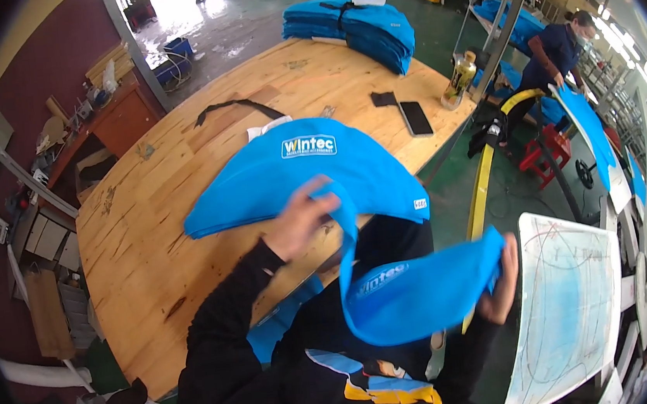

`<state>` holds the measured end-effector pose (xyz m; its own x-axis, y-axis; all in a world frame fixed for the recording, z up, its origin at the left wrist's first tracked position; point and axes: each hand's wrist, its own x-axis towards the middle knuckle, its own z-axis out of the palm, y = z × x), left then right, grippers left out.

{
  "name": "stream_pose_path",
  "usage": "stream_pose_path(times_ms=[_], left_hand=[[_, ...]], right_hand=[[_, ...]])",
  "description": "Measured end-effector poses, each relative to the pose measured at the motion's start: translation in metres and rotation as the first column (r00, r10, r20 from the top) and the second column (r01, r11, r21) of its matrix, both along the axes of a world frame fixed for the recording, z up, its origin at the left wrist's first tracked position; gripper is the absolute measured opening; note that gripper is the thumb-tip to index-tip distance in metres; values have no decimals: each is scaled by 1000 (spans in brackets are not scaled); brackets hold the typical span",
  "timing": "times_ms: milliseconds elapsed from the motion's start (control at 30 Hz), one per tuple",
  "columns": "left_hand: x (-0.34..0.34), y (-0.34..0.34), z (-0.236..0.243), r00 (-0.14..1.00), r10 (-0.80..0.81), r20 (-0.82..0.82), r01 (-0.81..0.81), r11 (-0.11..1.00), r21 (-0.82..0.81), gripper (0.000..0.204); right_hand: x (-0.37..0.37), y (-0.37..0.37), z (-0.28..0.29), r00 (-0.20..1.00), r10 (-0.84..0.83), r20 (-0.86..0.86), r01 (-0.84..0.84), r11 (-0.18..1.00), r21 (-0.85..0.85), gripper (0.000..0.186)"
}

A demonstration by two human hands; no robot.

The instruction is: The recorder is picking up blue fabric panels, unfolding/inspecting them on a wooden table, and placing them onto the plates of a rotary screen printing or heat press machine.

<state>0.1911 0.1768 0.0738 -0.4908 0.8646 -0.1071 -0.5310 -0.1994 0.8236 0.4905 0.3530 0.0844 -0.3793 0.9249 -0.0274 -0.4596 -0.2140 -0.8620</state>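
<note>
A blue fabric panel point(426, 293) with a white printed logo hangs in a curve between my hands, over my lap at the table's near edge. My left hand point(303, 218) is closed on one end of it, slightly blurred. On the right, my right hand point(500, 282) grips the other end, its fingers partly behind the cloth. Just beyond my left hand lies a pile of crescent-shaped blue fabric panels point(258, 173), flat on the wooden table point(145, 289). Its top piece bears a similar white logo and a small white label at the right corner.
At the table's far end sits a tied bundle of blue panels point(306, 20). A phone point(415, 118), a bottle point(458, 80) and a black strap point(232, 104) lie or stand around the pile. A marked white board point(568, 311) is at right; beyond it a co-worker point(551, 55) handles blue fabric.
</note>
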Motion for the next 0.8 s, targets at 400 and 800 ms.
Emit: stream_pose_path(times_ms=[400, 800], left_hand=[[-180, -128, 13, 810, 582, -76, -511, 763, 395, 22], [-164, -164, -79, 683, 594, -425, -686, 721, -94, 26]], right_hand=[[-168, 78, 15, 994, 103, 27, -106, 943, 314, 11], [-181, 96, -93, 842, 209, 498, -336, 924, 181, 16]])
